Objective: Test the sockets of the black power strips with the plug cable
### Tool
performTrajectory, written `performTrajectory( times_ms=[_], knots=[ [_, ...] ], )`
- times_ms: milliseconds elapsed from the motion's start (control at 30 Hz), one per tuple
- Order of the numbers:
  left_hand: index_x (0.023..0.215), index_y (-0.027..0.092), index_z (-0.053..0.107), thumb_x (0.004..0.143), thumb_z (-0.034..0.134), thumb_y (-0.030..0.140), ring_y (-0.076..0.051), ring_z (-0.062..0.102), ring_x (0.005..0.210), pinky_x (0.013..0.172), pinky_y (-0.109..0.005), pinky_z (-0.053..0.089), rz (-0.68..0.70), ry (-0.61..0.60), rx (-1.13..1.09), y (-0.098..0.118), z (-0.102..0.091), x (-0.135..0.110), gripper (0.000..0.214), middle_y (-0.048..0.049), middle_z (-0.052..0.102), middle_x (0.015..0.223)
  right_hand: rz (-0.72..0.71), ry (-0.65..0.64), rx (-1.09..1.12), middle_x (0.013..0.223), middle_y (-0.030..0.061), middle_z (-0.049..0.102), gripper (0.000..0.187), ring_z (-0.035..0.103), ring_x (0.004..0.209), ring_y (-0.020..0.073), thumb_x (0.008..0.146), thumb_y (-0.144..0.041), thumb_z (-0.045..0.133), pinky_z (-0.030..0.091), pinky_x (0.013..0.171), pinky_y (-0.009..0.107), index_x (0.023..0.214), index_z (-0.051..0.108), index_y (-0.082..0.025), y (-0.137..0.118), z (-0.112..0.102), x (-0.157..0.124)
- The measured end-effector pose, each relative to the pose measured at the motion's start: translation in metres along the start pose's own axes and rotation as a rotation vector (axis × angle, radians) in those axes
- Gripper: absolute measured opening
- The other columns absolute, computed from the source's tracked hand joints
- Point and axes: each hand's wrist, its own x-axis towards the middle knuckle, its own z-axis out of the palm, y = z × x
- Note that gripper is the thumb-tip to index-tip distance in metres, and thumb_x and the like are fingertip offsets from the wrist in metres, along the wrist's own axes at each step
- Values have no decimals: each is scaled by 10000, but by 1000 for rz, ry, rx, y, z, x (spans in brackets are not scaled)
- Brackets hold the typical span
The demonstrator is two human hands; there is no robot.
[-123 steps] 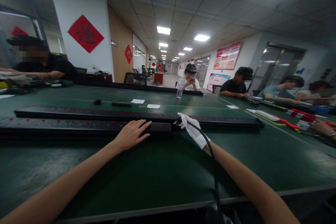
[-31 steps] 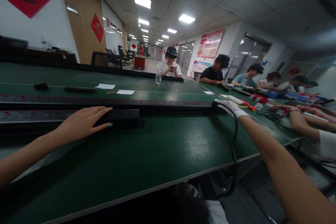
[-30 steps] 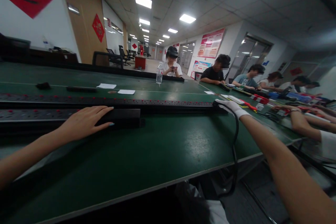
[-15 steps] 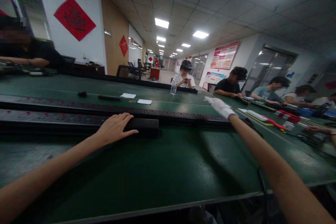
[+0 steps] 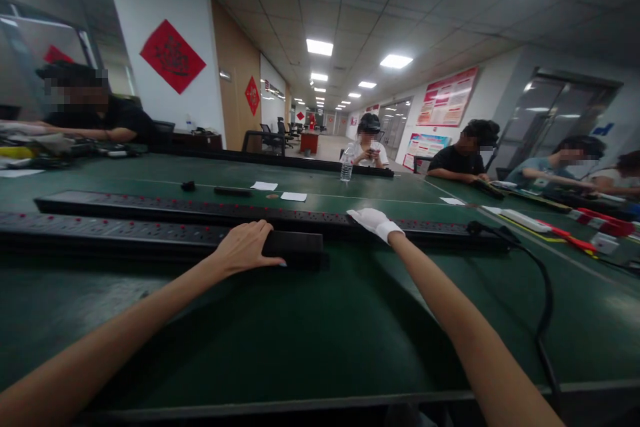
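Two long black power strips with red dots along their tops lie nearly parallel on the green table (image 5: pixel 310 340). My bare left hand (image 5: pixel 247 245) is closed over the right end of the near power strip (image 5: pixel 297 248), thumb on its front side and fingers over the top. My right hand (image 5: pixel 373 221), in a white glove, is on the far power strip (image 5: pixel 430 229) around its middle, its fingers curving over the top; the fingertips are partly hidden. A thick black cable (image 5: pixel 545 300) runs from the far strip's right end toward the table's front edge.
White paper slips (image 5: pixel 293 197), a short black bar (image 5: pixel 233 191) and a small black piece (image 5: pixel 188 186) lie beyond the strips. A water bottle (image 5: pixel 346 165) stands farther back. Red and white parts (image 5: pixel 530 221) lie at right. Several people sit around the table.
My right hand has moved left and down from over the far strip's right part onto its middle. My left hand stays on the near strip. The view has shifted left.
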Motion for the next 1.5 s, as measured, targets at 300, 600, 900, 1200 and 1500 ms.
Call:
performTrajectory(
  times_ms=[300, 600, 900, 1200, 1500],
  knots=[
    [970, 130, 543, 700, 354, 744, -257, 582, 784, 685, -354, 421, 54, -24, 25, 5, -15, -14, 697, -118, 597, 875, -55, -9, 49, 1143, 105, 587, 683, 526, 1063, 247, 840, -636, 159, 336, 918, 329, 1078, 599, -171, 1, 2, 0],
    [1005, 149, 568, 713, 383, 713, -238, 595, 814, 705, -317, 418, 14, 79, 111, -2, -56, -23, 661, -87, 634, 868, -102, -23, 64, 1082, 170, 578, 899, 569, 932, 306, 576, -838, 377, 411, 761, 350, 1109, 525, -130, -2, -4, -14],
    [1119, 90, 556, 876, 243, 544, -155, 581, 847, 756, -272, 359, -174, 207, 347, -76, -173, 19, 602, -74, 655, 978, -165, -34, 13, 968, 141, 609, 884, 587, 848, 290, 498, -811, 498, 411, 677, 319, 1078, 530, -145, -12, -12, -30],
    [937, -110, 539, 789, -46, 578, -115, 572, 868, 675, -174, 320, -205, 181, 453, -127, -187, 64, 915, -90, 642, 923, -254, -1, -26, 936, 118, 615, 841, 591, 798, 269, 508, -846, 435, 411, 632, 307, 1003, 540, -174, -21, -17, -70],
    [965, 44, 592, 879, 245, 530, -128, 584, 759, 659, -190, 327, -39, -50, 302, -133, -77, 65, 604, -92, 670, 867, -287, 90, -77, 809, 90, 606, 804, 584, 702, 231, 501, -884, 358, 400, 584, 294, 839, 554, -181, -60, -22, -126]
  ],
)
